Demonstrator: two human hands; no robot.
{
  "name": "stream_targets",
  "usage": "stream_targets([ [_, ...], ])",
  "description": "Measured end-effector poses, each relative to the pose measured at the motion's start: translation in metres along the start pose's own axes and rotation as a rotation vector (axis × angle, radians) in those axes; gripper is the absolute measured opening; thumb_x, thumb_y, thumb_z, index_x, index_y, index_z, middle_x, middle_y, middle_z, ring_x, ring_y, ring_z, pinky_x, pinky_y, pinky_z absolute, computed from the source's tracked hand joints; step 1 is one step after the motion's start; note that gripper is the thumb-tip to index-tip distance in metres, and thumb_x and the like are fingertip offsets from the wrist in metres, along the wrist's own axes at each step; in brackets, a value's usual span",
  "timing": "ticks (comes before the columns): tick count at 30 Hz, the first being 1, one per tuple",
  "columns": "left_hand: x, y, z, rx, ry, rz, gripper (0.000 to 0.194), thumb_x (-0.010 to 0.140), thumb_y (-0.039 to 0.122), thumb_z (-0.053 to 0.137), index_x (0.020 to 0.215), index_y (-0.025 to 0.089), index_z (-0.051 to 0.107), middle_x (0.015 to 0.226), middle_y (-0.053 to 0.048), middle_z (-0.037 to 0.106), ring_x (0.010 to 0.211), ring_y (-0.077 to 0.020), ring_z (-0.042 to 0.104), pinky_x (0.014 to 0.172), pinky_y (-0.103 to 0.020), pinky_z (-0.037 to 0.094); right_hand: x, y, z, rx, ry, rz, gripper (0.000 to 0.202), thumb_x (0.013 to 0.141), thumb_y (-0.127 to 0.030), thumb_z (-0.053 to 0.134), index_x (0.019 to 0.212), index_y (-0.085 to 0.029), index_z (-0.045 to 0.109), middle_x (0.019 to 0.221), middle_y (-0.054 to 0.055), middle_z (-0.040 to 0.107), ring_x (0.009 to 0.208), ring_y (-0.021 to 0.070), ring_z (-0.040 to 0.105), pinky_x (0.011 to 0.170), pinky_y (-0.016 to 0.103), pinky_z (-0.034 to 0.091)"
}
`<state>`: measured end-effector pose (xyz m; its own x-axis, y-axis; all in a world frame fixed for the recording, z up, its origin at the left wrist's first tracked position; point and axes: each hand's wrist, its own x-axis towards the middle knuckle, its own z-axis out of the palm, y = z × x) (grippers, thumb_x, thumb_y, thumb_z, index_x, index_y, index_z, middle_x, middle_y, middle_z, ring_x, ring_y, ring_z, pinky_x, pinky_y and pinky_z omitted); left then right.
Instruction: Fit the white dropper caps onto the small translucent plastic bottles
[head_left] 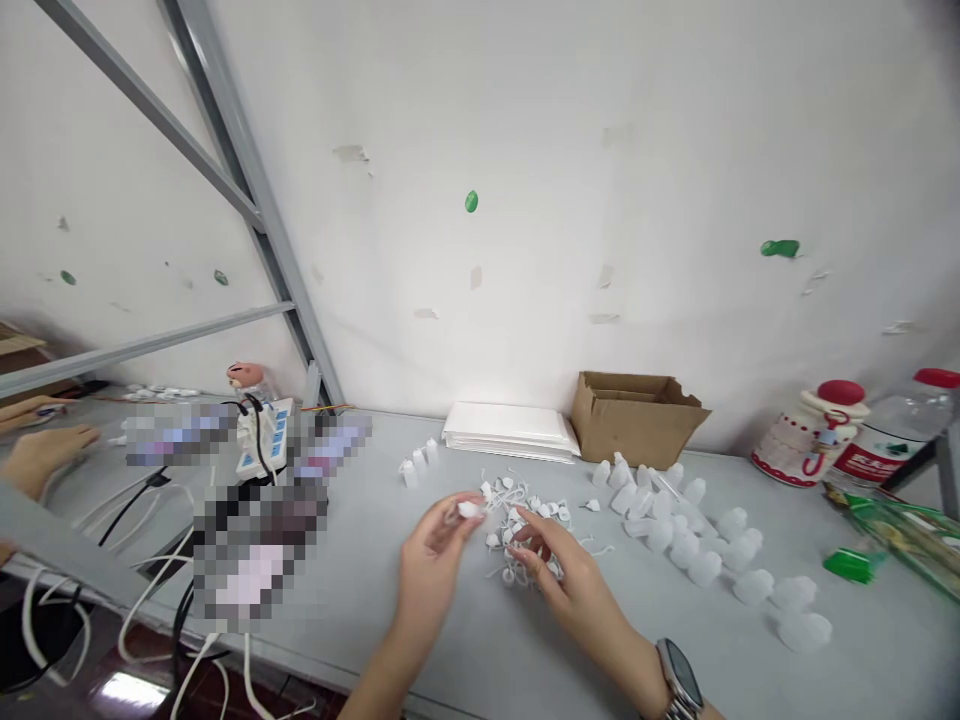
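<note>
My left hand (433, 545) is closed, its thumb and fingertips pinching a small white plastic cap (470, 510) just above the table. My right hand (568, 568) reaches in from the right with thumb and fingers apart, over a loose pile of small white caps with strings (508, 490). It partly hides the pile, so any contact with single pieces is hard to make out. To the right lie many translucent white plastic bottles (661, 533), mostly on their sides. A short row of similar small white pieces (409, 473) stands upright left of the pile.
Behind are a stack of white boards (510, 430) and an open cardboard box (637, 420). At right stand a decorated cup (799, 445), a water bottle (892, 430) and green packaging (851, 565). Left are a power strip (264, 440), cables, a metal post (259, 200) and another person's hand (49, 455).
</note>
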<state>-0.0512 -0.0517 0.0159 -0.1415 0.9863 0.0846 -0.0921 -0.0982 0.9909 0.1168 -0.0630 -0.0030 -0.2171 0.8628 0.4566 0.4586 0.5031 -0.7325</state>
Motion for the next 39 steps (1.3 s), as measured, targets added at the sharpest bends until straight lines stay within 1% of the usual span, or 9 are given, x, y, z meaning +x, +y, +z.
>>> stream_targets([
  [5, 0.03, -0.019, -0.07, 0.541, 0.271, -0.037, 0.028, 0.069, 0.029, 0.062, 0.096, 0.021, 0.061, 0.098, -0.009, 0.065, 0.096, -0.0256, 0.058, 0.083, -0.033, 0.043, -0.003, 0.006, 0.002, -0.005, -0.027, 0.022, 0.033, 0.089, -0.031, 0.042, 0.12, -0.022, 0.047, 0.085, 0.004, 0.061, 0.066, 0.0139, 0.057, 0.065, 0.028, 0.051],
  [9, 0.055, -0.028, -0.095, 0.748, 0.326, 0.015, 0.029, 0.07, 0.03, 0.058, 0.095, 0.015, 0.06, 0.099, -0.015, 0.064, 0.094, -0.0271, 0.058, 0.082, -0.034, 0.042, -0.003, 0.005, 0.002, -0.016, -0.035, 0.002, 0.028, 0.088, -0.031, 0.042, 0.113, -0.022, 0.052, 0.082, 0.004, 0.062, 0.064, 0.0144, 0.057, 0.061, 0.027, 0.05],
  [21, 0.088, -0.032, -0.104, 0.644, 0.283, 0.041, 0.015, 0.061, 0.019, 0.065, 0.075, 0.017, 0.06, 0.08, -0.009, 0.068, 0.082, -0.0262, 0.062, 0.076, -0.032, 0.043, -0.006, 0.011, 0.002, -0.019, -0.071, 0.056, 0.03, 0.088, -0.034, 0.042, 0.113, -0.021, 0.053, 0.08, 0.004, 0.062, 0.065, 0.0151, 0.058, 0.055, 0.025, 0.049],
  [24, 0.09, -0.035, -0.102, 0.62, 0.265, 0.028, 0.023, 0.057, 0.017, 0.068, 0.079, 0.015, 0.06, 0.08, -0.009, 0.067, 0.082, -0.0269, 0.062, 0.077, -0.034, 0.043, -0.006, 0.012, 0.003, -0.026, -0.073, 0.048, 0.03, 0.088, -0.035, 0.041, 0.112, -0.021, 0.054, 0.078, 0.004, 0.062, 0.065, 0.0155, 0.058, 0.056, 0.025, 0.049],
  [27, 0.085, -0.033, -0.101, 0.631, 0.278, 0.032, 0.044, 0.054, 0.022, 0.073, 0.094, 0.011, 0.058, 0.098, -0.015, 0.063, 0.093, -0.0295, 0.058, 0.083, -0.038, 0.042, -0.007, 0.012, 0.002, -0.044, -0.084, 0.037, 0.03, 0.089, -0.035, 0.04, 0.112, -0.021, 0.053, 0.078, 0.004, 0.062, 0.065, 0.0153, 0.058, 0.058, 0.025, 0.049],
  [30, 0.066, -0.023, -0.095, 0.706, 0.396, 0.204, 0.064, 0.059, 0.041, 0.07, 0.113, 0.014, 0.049, 0.12, -0.015, 0.049, 0.108, -0.0295, 0.047, 0.089, -0.04, 0.039, -0.009, 0.011, -0.001, -0.079, -0.094, 0.033, 0.029, 0.089, -0.034, 0.039, 0.113, -0.021, 0.052, 0.079, 0.003, 0.062, 0.066, 0.0149, 0.058, 0.062, 0.026, 0.049],
  [33, 0.041, -0.007, -0.073, 0.727, 0.559, 0.489, 0.047, 0.074, 0.044, 0.055, 0.113, 0.02, 0.049, 0.111, -0.009, 0.052, 0.101, -0.0239, 0.05, 0.083, -0.037, 0.043, -0.012, 0.01, -0.007, -0.137, -0.078, 0.012, 0.028, 0.09, -0.033, 0.039, 0.113, -0.022, 0.05, 0.081, 0.003, 0.062, 0.068, 0.0153, 0.058, 0.065, 0.027, 0.049],
  [35, 0.03, 0.004, -0.051, 0.711, 0.458, 0.583, 0.032, 0.081, 0.04, 0.047, 0.105, 0.02, 0.053, 0.098, -0.007, 0.055, 0.091, -0.0205, 0.052, 0.076, -0.033, 0.044, -0.015, 0.009, -0.013, -0.185, -0.049, -0.018, 0.027, 0.09, -0.032, 0.04, 0.113, -0.022, 0.05, 0.083, 0.004, 0.062, 0.07, 0.0161, 0.058, 0.067, 0.029, 0.049],
  [39, 0.039, 0.015, -0.001, 0.76, -0.226, 0.486, 0.028, 0.083, 0.039, 0.042, 0.103, 0.023, 0.053, 0.091, -0.005, 0.056, 0.079, -0.0167, 0.054, 0.067, -0.028, 0.044, -0.018, 0.006, -0.027, -0.263, 0.041, -0.046, 0.026, 0.09, -0.029, 0.038, 0.111, -0.021, 0.051, 0.082, 0.005, 0.061, 0.074, 0.0174, 0.058, 0.069, 0.03, 0.048],
])
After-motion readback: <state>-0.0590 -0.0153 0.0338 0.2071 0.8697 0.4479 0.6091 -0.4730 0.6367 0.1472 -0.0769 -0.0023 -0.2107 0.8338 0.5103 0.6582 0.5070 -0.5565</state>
